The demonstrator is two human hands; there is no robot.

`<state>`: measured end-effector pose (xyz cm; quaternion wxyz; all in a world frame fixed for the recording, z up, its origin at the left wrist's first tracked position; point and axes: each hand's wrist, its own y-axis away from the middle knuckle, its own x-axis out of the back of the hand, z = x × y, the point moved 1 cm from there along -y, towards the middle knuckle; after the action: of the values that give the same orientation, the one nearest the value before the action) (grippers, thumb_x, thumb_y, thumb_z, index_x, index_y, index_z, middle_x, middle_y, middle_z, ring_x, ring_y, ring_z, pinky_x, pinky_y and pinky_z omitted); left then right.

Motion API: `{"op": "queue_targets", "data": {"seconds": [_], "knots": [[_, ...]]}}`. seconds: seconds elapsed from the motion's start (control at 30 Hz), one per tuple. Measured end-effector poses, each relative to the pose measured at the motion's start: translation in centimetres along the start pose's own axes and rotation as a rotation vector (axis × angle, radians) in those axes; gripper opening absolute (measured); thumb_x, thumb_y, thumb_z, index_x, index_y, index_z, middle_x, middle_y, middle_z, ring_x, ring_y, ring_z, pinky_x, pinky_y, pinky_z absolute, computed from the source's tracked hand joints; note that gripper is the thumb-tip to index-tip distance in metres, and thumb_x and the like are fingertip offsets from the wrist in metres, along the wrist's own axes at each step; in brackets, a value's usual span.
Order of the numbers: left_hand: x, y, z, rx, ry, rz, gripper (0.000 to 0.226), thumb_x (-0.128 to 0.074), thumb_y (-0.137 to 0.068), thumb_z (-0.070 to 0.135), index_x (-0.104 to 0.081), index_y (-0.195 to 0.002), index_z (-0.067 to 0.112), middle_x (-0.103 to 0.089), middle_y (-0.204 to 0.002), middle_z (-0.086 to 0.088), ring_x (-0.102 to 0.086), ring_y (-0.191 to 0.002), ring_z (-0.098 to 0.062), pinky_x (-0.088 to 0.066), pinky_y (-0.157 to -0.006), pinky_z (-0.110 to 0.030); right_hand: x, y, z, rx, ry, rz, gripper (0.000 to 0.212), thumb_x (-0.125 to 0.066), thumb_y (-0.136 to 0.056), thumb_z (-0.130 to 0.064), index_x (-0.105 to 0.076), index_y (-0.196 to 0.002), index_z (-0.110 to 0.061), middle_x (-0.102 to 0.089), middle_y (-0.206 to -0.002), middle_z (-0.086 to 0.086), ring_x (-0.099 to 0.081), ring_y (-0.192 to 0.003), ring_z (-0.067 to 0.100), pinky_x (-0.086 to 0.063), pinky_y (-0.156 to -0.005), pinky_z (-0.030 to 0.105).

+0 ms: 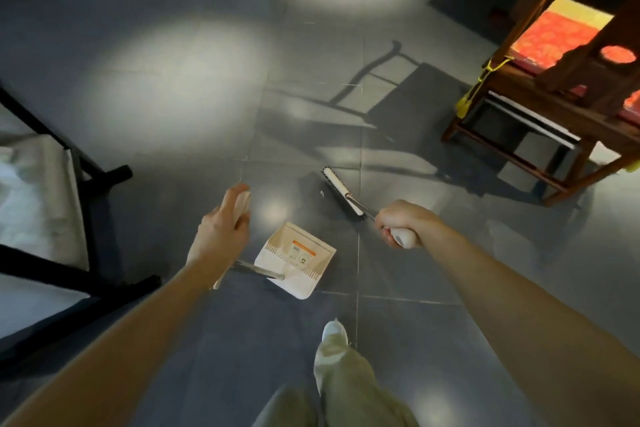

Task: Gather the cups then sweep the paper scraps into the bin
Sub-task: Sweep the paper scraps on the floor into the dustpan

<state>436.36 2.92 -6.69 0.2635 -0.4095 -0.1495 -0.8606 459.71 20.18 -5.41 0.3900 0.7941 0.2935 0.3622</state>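
My right hand [401,224] grips the white handle of a broom [341,194], whose dark bristle head with a white back lies on the grey tiled floor ahead of me. My left hand [221,229] holds the pale grip of a cream dustpan [296,258]; its metal shaft runs from under my wrist to the pan. The pan sits on the floor between my hands, its toothed edges and an orange label showing. No cups, paper scraps or bin are in view.
A wooden chair [561,104] with a red and yellow cushion stands at the right. A black-framed table [69,177] with a white cloth is at the left. My leg and white shoe [334,331] are below the dustpan.
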Motion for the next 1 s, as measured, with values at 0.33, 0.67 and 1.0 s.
{"op": "queue_targets", "data": {"seconds": [0.33, 0.67, 1.0], "knots": [[-2.9, -15.8, 0.9, 0.102, -0.07, -0.164, 0.04, -0.04, -0.097, 0.015, -0.03, -0.132, 0.032, -0.054, -0.087, -0.017, -0.057, -0.065, -0.029, -0.051, -0.06, -0.039, 3.5, -6.5, -8.1, -0.016, 0.501, -0.153, 0.019, -0.05, -0.091, -0.012, -0.059, -0.076, -0.005, -0.057, -0.065, 0.007, -0.05, -0.056, 0.015, -0.041, -0.057, 0.025], [-1.8, -19.8, -1.0, 0.046, -0.029, -0.204, 0.04, -0.042, -0.095, 0.014, -0.034, -0.129, 0.033, -0.054, -0.08, -0.016, -0.049, -0.057, -0.021, -0.039, -0.058, -0.036, 1.0, -1.8, -11.2, -0.224, 0.132, -0.456, 0.049, -0.038, -0.09, 0.006, -0.04, -0.138, -0.003, -0.038, -0.036, 0.0, -0.033, -0.027, 0.005, -0.028, -0.031, 0.009], [-1.4, -16.9, -0.5, -0.353, -0.005, -0.423, 0.034, -0.049, -0.094, 0.018, -0.036, -0.118, 0.037, -0.053, -0.069, -0.005, -0.052, -0.057, -0.025, -0.04, -0.06, -0.034, -1.8, 8.3, -5.4, -0.288, -0.264, -0.233, 0.033, -0.041, -0.092, 0.001, -0.045, -0.123, -0.011, -0.037, -0.048, 0.001, -0.033, -0.028, 0.005, -0.028, -0.03, 0.01]]}}
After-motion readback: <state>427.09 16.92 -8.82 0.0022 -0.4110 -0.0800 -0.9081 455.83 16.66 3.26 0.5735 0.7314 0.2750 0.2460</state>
